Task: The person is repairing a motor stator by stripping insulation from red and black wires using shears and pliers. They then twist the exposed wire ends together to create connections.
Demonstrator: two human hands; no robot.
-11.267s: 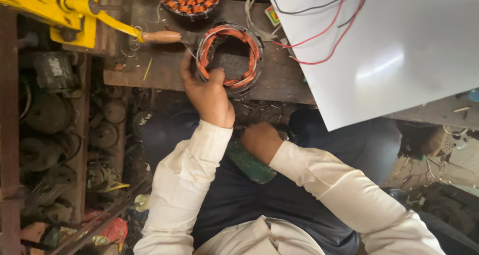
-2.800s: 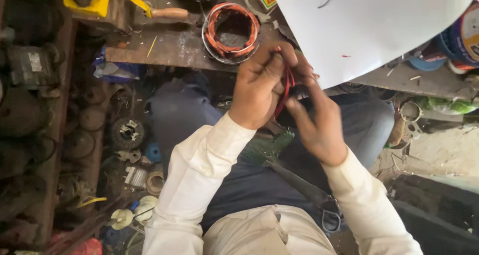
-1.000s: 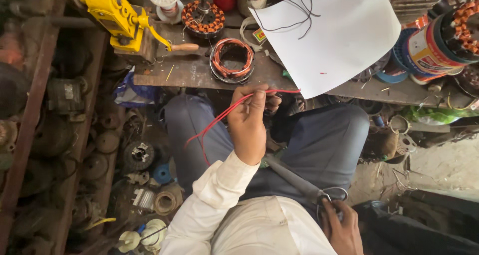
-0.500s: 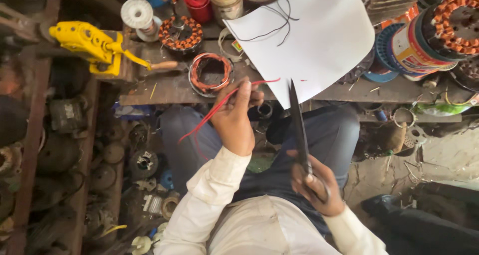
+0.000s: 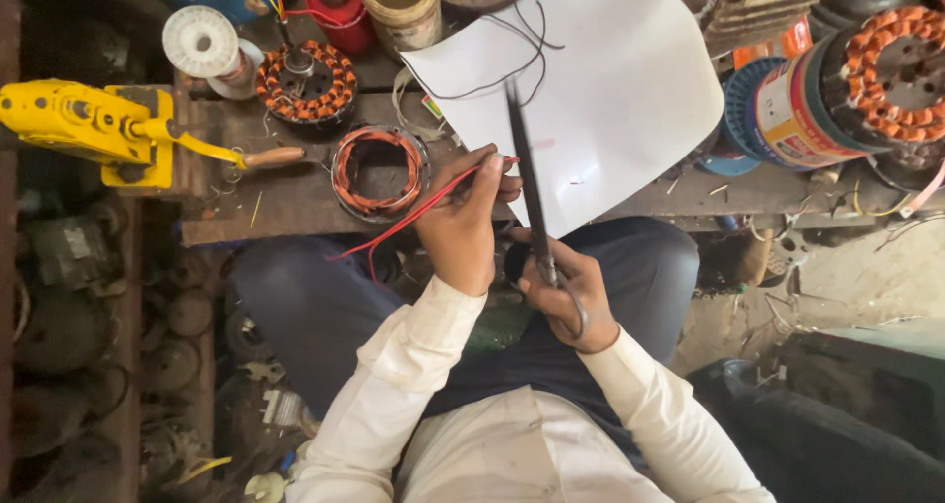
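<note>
The left hand (image 5: 461, 229) is pinching thin red wires (image 5: 404, 218) above the lap, just below the wooden bench (image 5: 276, 193) — while the right hand (image 5: 566, 291) is gripping long dark scissors (image 5: 527, 183), blades pointing up over the white sheet (image 5: 600, 99).

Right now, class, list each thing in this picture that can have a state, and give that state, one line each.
Left hand: closed, pinching the thin red wires.
Thin red wires: held, loose ends trailing left.
Right hand: gripping the scissor handles.
Long dark scissors: blades together, pointing up over the sheet.
White paper sheet: lying on the bench, edges curled.
Copper-wound stator ring: flat on the bench, untouched.
Cream plastic tub: open, upright.
</note>
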